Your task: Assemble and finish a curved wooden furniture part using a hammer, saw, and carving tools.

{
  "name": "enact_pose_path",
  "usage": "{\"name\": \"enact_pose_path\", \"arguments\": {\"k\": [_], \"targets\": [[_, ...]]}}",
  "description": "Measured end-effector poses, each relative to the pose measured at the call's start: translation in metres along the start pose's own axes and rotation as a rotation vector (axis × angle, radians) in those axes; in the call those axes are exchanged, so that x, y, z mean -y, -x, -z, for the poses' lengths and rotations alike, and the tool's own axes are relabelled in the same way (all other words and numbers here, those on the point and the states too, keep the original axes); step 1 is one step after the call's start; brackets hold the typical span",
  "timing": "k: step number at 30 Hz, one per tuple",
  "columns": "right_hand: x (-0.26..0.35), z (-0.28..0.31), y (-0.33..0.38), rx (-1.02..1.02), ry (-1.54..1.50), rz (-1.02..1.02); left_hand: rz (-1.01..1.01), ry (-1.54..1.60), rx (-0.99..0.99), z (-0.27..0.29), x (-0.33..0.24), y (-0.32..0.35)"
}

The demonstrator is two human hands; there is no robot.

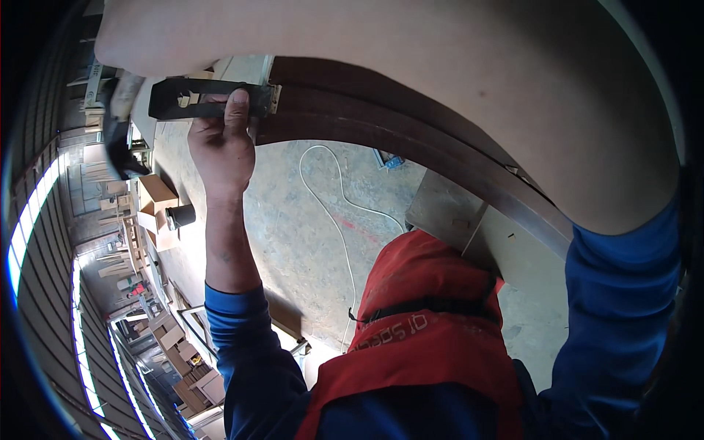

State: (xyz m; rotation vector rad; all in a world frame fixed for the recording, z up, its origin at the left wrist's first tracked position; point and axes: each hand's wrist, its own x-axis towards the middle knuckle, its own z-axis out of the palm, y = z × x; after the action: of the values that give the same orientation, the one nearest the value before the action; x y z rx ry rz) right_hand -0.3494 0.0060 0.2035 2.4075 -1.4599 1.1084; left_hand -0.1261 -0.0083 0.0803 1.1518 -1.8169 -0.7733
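Some lettering (400, 328) marks the red apron (411, 372); left hand (224, 152) holds black piece (166, 101).

Shot from person's head, L cam of wide fisheye pair; facing down over red apron (418, 352) to floor (282, 209), taking in roof (55, 293) at L rim. V. close to R forearm (396, 40) up top, farther from L hand (224, 154).

A grey floor (282, 209) is spreading across the middle, a white cord (347, 214) looping over it. On the left, a box (155, 189) is standing beside a black bucket (181, 215). Far left, boards (173, 337) are piling up and bright strips (86, 367) are lining ribbed panels (44, 286).
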Motion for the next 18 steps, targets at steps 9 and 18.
{"name": "enact_pose_path", "arguments": {"k": [9,18], "targets": [[0.008,0.024,0.027,-0.012,0.005,-0.016,-0.008,0.063,0.056,0.001,0.007,0.000],[-0.021,0.025,0.032,-0.001,-0.004,-0.019,-0.319,-0.337,0.362,0.039,0.010,0.012]]}}
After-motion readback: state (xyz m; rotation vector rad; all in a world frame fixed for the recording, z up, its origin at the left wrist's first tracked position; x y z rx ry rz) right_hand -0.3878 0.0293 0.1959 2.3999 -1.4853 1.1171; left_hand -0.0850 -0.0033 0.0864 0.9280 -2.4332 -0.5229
